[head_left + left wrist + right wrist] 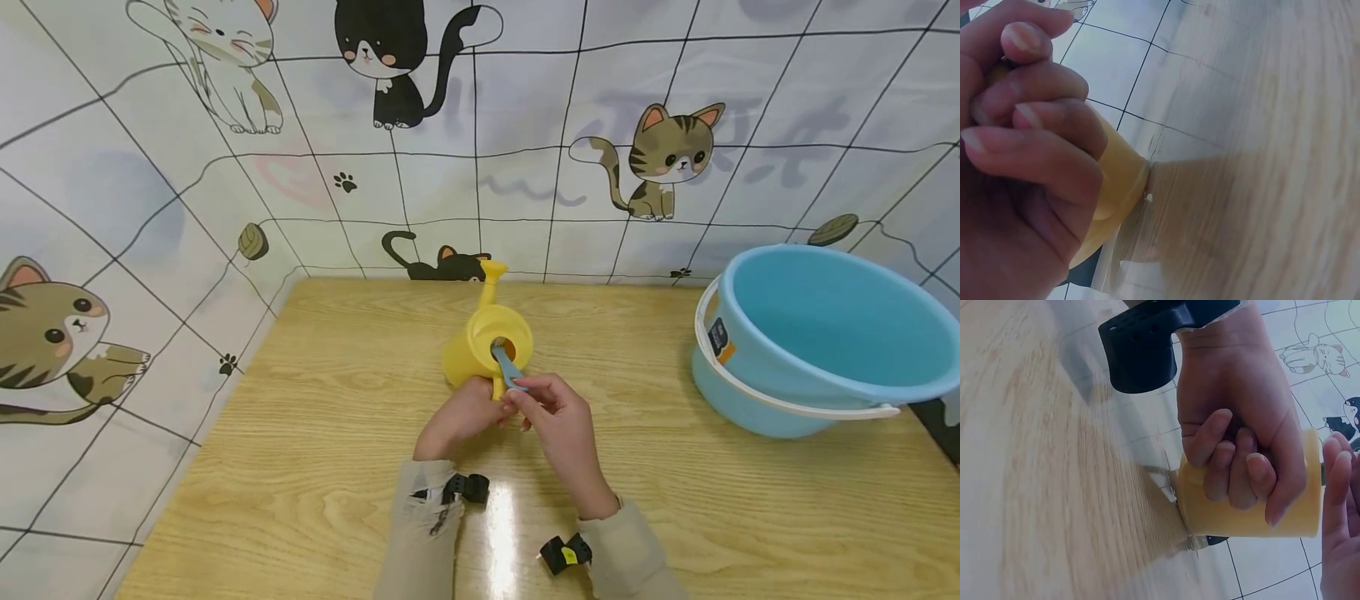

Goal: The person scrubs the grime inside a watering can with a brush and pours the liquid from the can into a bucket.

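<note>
A yellow toy watering can [463, 360] stands on the wooden table, its spout pointing to the back wall. My left hand [467, 414] grips the can's handle, with the fingers curled round it in the left wrist view. Between the thumb and fingers of my right hand [558, 417] is a slim blue plastic tool [508, 367]. One end of the tool reaches into the round hole in the can's top, so its kind is hidden. In the right wrist view the watering can [1241, 519] is partly covered by the left hand [1241, 437].
A large light-blue bucket [780, 358] with a white handle [795, 404] stands at the table's right. Behind the wooden table [322, 467] hangs a white sheet [517, 179] printed with cats and grid lines. A black camera is strapped on each wrist.
</note>
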`<state>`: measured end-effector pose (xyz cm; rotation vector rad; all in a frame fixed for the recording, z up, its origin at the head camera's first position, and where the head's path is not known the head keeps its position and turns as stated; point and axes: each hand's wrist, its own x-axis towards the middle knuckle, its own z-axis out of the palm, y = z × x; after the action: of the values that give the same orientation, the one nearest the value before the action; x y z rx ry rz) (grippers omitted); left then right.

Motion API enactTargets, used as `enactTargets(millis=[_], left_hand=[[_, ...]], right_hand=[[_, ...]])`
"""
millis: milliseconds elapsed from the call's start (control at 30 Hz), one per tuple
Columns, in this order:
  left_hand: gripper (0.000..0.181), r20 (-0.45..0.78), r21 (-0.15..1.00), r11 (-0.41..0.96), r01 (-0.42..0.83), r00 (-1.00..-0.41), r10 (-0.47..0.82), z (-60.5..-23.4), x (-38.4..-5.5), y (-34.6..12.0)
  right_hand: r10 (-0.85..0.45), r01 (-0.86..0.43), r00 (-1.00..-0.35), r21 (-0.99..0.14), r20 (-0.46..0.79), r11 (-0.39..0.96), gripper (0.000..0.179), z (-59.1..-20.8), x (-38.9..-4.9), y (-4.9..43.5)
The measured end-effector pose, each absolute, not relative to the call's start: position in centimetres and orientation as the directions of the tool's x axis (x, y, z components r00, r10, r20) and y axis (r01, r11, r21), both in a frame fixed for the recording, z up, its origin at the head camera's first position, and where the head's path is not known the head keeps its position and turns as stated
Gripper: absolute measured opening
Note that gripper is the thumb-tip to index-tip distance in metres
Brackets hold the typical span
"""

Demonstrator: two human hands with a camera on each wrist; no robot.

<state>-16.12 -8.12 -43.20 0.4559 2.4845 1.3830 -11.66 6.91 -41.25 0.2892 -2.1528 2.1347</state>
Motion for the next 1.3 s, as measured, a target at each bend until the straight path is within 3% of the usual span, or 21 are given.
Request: enactTargets(millis=[400, 833, 1300], left_hand=[[0.031, -0.045, 0.861, 0.48, 0.171, -0.913, 0.405, -43.3, -16.0, -7.8], [0.03, -0.077, 0.905, 0.414, 0.1, -0.917, 0.391, -43.2, -16.0, -7.8], [0.026, -0.123, 0.906, 0.421, 0.036, -0.93, 0.345, -43.5, -16.1, -7.9]], right_hand=[[0.01, -0.239, -0.971, -0.97, 0.24, 0.047, 0.018, -40.5, -11.1, 6.5], [-0.11, -0.225, -0.968, -0.974, 0.227, -0.031, 0.024, -39.4, -10.3, 6.6], [-0.09, -0.201, -0.975, -0.979, 0.203, -0.024, 0.025, -39.1, -10.4, 6.7]])
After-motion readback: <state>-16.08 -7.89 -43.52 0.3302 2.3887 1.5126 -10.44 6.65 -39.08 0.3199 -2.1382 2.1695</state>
